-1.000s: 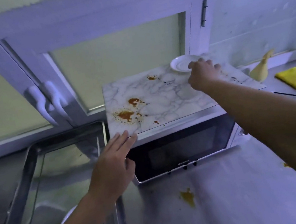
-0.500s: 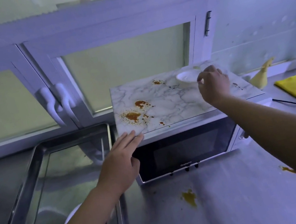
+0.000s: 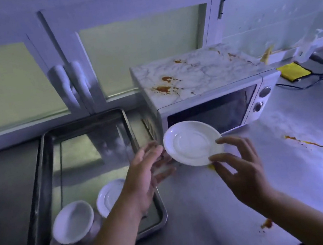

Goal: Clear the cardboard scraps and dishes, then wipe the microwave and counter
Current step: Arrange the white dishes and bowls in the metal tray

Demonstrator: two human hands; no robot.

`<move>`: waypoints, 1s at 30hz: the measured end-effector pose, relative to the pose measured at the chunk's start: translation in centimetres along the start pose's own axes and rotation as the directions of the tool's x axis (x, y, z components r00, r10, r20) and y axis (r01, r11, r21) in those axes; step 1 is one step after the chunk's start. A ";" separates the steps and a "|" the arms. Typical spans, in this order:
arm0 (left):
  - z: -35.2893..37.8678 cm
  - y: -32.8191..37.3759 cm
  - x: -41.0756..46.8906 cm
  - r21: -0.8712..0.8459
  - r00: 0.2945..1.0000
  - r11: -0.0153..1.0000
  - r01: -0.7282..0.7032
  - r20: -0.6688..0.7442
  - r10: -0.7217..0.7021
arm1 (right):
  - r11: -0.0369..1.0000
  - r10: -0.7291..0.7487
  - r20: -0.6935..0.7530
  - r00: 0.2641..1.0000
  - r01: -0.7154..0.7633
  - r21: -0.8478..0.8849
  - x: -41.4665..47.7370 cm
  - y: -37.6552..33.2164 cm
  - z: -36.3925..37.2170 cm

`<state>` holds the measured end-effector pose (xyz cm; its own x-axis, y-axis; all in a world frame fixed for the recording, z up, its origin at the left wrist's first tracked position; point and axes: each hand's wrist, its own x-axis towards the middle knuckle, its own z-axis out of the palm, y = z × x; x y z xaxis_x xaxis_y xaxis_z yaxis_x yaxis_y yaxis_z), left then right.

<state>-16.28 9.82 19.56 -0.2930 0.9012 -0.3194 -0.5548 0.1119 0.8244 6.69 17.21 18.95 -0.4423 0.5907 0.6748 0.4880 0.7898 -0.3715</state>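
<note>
Pinching saucer (image 3: 191, 143) rim, right hand (image 3: 242, 169); hollow face tilted up toward viewer; left hand (image 3: 146, 177) straight-fingered alongside.

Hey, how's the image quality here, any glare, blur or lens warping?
Head view: dim, bluish light overall; a blown-out white glare on the counter at lower right; the left hand shows motion-blurred fingers while the saucer looks fairly sharp; the wide-angle lens slants the cabinet doors.

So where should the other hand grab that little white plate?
The left hand could take the free left rim, coming from the left, thumb on top, fingers beneath. The plate is thin, shallow and tilted in the air, and the right hand pinches its near right edge.
</note>
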 end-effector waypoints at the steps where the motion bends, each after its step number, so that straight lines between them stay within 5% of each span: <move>1: -1.5 -0.6 -1.6 -0.016 1.000 1.000 0.018 -0.012 -0.019 | 0.999 -0.022 0.027 0.999 0.021 0.029 -2.0 -1.6 0.7; 12: -17.3 -5.3 -12.5 0.089 0.953 0.980 0.176 -0.265 -0.147 | 0.996 -0.013 0.360 0.933 -0.022 0.092 -13.6 -13.2 9.2; 15: -19.7 -4.7 -11.8 0.152 0.936 0.979 0.132 -0.344 -0.072 | 0.968 0.178 0.354 0.918 -0.228 0.106 -14.7 -15.0 10.6; 18: -21.3 -2.9 -8.8 0.318 0.924 0.943 0.094 -0.381 0.037 | 0.829 0.467 0.340 0.816 -0.538 0.151 -16.3 -15.8 10.8; 22: -22.6 -0.1 -1.7 0.606 0.941 0.792 0.068 -0.303 0.151 | 0.692 0.643 0.321 0.696 -0.707 0.145 -18.6 -15.0 9.6; 30: -25.3 -1.1 8.6 0.922 0.970 0.323 0.213 -0.239 0.044 | 0.548 0.784 0.217 0.581 -0.813 0.197 -22.9 -14.0 8.4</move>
<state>-37.89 6.87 4.06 -0.4946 0.7788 -0.3857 0.4762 0.6141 0.6293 3.66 -5.95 3.32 -0.0376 0.9986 -0.0378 0.4785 -0.0152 -0.8780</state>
